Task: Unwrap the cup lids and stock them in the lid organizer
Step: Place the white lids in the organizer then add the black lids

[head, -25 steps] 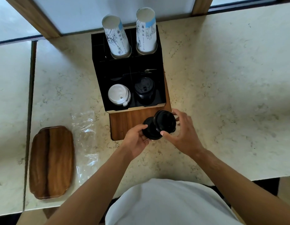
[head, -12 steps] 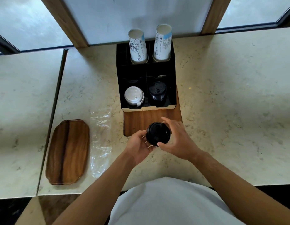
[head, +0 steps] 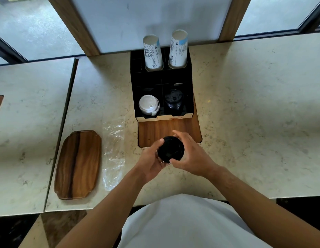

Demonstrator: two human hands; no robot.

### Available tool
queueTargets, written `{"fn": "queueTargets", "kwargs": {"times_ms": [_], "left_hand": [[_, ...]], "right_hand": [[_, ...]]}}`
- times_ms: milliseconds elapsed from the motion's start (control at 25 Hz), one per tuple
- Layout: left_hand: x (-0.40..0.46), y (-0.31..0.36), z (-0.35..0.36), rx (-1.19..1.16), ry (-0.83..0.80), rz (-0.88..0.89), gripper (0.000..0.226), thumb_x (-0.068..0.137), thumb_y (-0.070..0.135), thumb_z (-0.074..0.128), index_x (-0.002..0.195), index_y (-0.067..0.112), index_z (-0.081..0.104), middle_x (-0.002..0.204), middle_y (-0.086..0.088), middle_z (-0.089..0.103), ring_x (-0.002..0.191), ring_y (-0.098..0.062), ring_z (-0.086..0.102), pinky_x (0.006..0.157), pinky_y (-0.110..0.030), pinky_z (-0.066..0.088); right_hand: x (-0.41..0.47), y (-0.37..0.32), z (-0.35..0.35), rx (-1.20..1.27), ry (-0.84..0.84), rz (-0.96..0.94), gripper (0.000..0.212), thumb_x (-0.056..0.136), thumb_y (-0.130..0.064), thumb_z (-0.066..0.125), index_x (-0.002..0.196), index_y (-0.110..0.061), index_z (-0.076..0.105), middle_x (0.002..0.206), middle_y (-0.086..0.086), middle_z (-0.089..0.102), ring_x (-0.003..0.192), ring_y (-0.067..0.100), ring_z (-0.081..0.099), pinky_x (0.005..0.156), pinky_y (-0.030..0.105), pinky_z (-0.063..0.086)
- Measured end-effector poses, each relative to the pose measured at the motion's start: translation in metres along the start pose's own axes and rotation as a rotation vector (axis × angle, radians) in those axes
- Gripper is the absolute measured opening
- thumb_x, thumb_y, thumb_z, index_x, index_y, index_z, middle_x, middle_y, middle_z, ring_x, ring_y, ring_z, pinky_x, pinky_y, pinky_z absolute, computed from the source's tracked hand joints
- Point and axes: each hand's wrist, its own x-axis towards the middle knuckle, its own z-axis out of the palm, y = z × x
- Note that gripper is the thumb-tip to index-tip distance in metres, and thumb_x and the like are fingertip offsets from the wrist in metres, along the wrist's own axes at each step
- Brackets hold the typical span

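Note:
A stack of black cup lids (head: pixel 170 149) is held between both hands just in front of the black lid organizer (head: pixel 161 79). My left hand (head: pixel 151 161) cups the stack from the left and below; my right hand (head: pixel 190 156) grips it from the right. In the organizer's front row, white lids (head: pixel 148 105) fill the left compartment and black lids (head: pixel 174 102) the right one. An empty clear plastic wrapper (head: pixel 114 151) lies flat on the counter to the left.
Two stacks of printed paper cups (head: pixel 153 52) (head: pixel 178 49) stand in the organizer's back row. The organizer sits on a wooden board (head: pixel 155 129). A wooden tray (head: pixel 77 164) lies at the left. A marble counter (head: pixel 254 113) stretches right; a window is behind.
The two separate groups of black lids have come together into one stack between my hands. The camera has pulled back and tilted up, showing more of the window.

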Motion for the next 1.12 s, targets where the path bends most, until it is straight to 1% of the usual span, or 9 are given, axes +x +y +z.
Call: {"fn": "queueTargets", "kwargs": {"times_ms": [160, 240, 320, 440, 560, 680, 800, 920, 1120], "left_hand": [[-0.006, 0.000, -0.004, 0.048, -0.022, 0.066, 0.041, 0.084, 0.008, 0.078, 0.122, 0.000, 0.065, 0.115, -0.021, 0.074, 0.102, -0.035, 0.074, 0.078, -0.036, 0.062], [-0.008, 0.002, -0.007, 0.040, -0.056, 0.081, 0.043, 0.083, 0.008, 0.077, 0.124, 0.000, 0.064, 0.117, -0.022, 0.073, 0.106, -0.038, 0.072, 0.084, -0.039, 0.062], [-0.008, 0.006, -0.009, 0.039, -0.081, 0.079, 0.047, 0.082, 0.009, 0.077, 0.127, 0.001, 0.063, 0.120, -0.022, 0.072, 0.110, -0.039, 0.070, 0.092, -0.042, 0.059], [-0.007, 0.009, -0.011, 0.048, -0.090, 0.083, 0.047, 0.083, 0.011, 0.077, 0.127, 0.002, 0.064, 0.120, -0.021, 0.073, 0.109, -0.037, 0.071, 0.082, -0.036, 0.062], [-0.004, 0.009, -0.013, 0.043, -0.104, 0.080, 0.040, 0.087, 0.016, 0.075, 0.125, 0.004, 0.067, 0.119, -0.020, 0.073, 0.109, -0.036, 0.071, 0.079, -0.033, 0.061], [0.002, 0.009, -0.013, 0.036, -0.086, 0.070, 0.027, 0.089, 0.022, 0.074, 0.110, 0.006, 0.077, 0.115, -0.017, 0.075, 0.108, -0.033, 0.072, 0.081, -0.035, 0.060], [0.008, 0.014, -0.013, 0.034, -0.070, 0.079, 0.029, 0.082, 0.020, 0.078, 0.106, 0.004, 0.078, 0.114, -0.019, 0.075, 0.107, -0.034, 0.073, 0.079, -0.033, 0.061], [0.013, 0.020, -0.011, 0.053, -0.066, 0.093, 0.030, 0.086, 0.016, 0.076, 0.113, 0.002, 0.074, 0.115, -0.021, 0.074, 0.108, -0.035, 0.072, 0.075, -0.030, 0.061], [0.024, 0.032, -0.003, 0.111, -0.014, 0.108, 0.037, 0.090, 0.015, 0.073, 0.123, -0.002, 0.066, 0.112, -0.020, 0.076, 0.102, -0.033, 0.074, 0.070, -0.026, 0.061]], "right_hand": [[-0.002, 0.002, 0.005, 0.114, -0.002, 0.030, 0.094, 0.071, -0.054, 0.077, 0.149, -0.038, 0.026, 0.139, -0.016, 0.038, 0.123, 0.002, 0.048, 0.078, 0.000, 0.043], [0.000, 0.001, 0.006, 0.287, 0.039, 0.147, 0.084, 0.078, -0.052, 0.074, 0.149, -0.034, 0.032, 0.138, -0.014, 0.042, 0.120, 0.002, 0.053, 0.076, 0.007, 0.051], [0.005, 0.001, 0.004, 0.506, 0.062, 0.324, 0.061, 0.091, -0.046, 0.065, 0.144, -0.026, 0.044, 0.133, -0.003, 0.055, 0.109, 0.010, 0.064, 0.073, 0.019, 0.059], [0.012, 0.004, 0.000, 0.613, 0.023, 0.465, 0.041, 0.099, -0.038, 0.058, 0.131, -0.014, 0.062, 0.107, 0.006, 0.074, 0.093, 0.019, 0.074, 0.074, 0.029, 0.061], [0.015, 0.005, -0.002, 0.630, 0.049, 0.462, 0.032, 0.099, -0.031, 0.061, 0.124, -0.013, 0.068, 0.100, 0.006, 0.077, 0.089, 0.019, 0.075, 0.071, 0.027, 0.059], [0.019, 0.006, -0.005, 0.641, 0.107, 0.459, 0.028, 0.097, -0.028, 0.064, 0.120, -0.012, 0.069, 0.104, 0.008, 0.075, 0.095, 0.023, 0.074, 0.073, 0.028, 0.060], [0.024, 0.007, -0.008, 0.648, 0.134, 0.466, 0.027, 0.095, -0.029, 0.067, 0.118, -0.013, 0.069, 0.103, 0.006, 0.076, 0.093, 0.021, 0.074, 0.069, 0.023, 0.059], [0.028, 0.007, -0.013, 0.642, 0.151, 0.478, 0.029, 0.094, -0.030, 0.068, 0.119, -0.014, 0.069, 0.102, 0.004, 0.076, 0.088, 0.016, 0.075, 0.066, 0.019, 0.058], [0.033, 0.017, -0.023, 0.745, 0.095, 0.481, 0.036, 0.090, -0.025, 0.075, 0.122, -0.012, 0.067, 0.105, 0.003, 0.078, 0.094, 0.015, 0.076, 0.075, 0.026, 0.062]]}}
